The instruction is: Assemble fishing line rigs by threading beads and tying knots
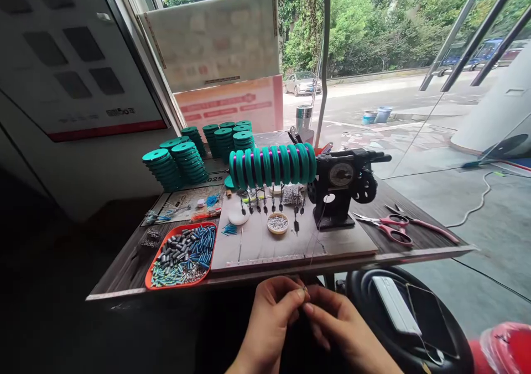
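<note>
Just off the table's front edge, my left hand and my right hand meet with fingertips pinched together. Something tiny is between them, too small to make out. Beyond them a black winding machine carries a row of green spools, with small dark pieces hanging below. A round dish of small beads sits on the pale board. To the left, an orange tray holds grey cylinders, blue and green pieces and small metal bits.
Stacks of green spools stand at the back left. Red-handled scissors and pliers lie at the table's right. A black round stool at the right bears a white power bank and a phone.
</note>
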Motion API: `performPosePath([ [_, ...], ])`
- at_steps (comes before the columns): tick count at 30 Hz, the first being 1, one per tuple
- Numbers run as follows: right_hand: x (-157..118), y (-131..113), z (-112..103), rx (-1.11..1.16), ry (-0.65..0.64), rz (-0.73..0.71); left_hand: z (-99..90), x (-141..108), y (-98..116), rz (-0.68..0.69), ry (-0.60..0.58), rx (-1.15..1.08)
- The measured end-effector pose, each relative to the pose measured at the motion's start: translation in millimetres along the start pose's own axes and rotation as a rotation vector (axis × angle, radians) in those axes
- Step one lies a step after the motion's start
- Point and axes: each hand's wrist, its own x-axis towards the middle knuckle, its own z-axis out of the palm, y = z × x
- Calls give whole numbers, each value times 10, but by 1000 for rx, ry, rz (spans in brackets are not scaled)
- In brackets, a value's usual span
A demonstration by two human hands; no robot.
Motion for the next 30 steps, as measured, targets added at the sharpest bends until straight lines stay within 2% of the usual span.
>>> performPosePath([
  [3,7,46,5,146,-10,43,16,1,-5,-3,-18,16],
  [5,3,17,-48,35,-3,-54,27,7,-1,-54,-37,7],
  [6,4,-7,-85,-149,32,-188,31,12,4,-105,-45,-14],
  [9,21,-59,-196,-893,218,-768,43,36,29,-294,-71,-116],
  [10,28,-60,-226,-1066,265,-923,46,44,39,-334,-79,-128],
  [12,32,-40,-262,-1218,302,-1082,52,57,56,-329,-87,-60],
  [14,10,-21,-265,-1261,298,-1127,57,57,68,-201,-67,141],
  [16,-39,-41,-234,-1340,267,-1156,57,42,75,23,-33,433],
  [18,-91,-126,-174,-1460,191,-1193,43,17,77,244,-3,701],
  [20,-111,-274,-102,-1582,71,-1247,10,-5,78,374,13,847],
  [22,-69,-464,-38,-1618,-95,-1290,-39,-17,89,398,23,848],
  [25,124,-754,14,-1565,-347,-1268,-111,-18,144,344,-22,673],
  [28,377,-933,28,-1496,-372,-1156,-149,-12,223,283,-72,466],
  [30,497,-961,31,-1473,-371,-1073,-164,-1,254,191,-80,382],
])
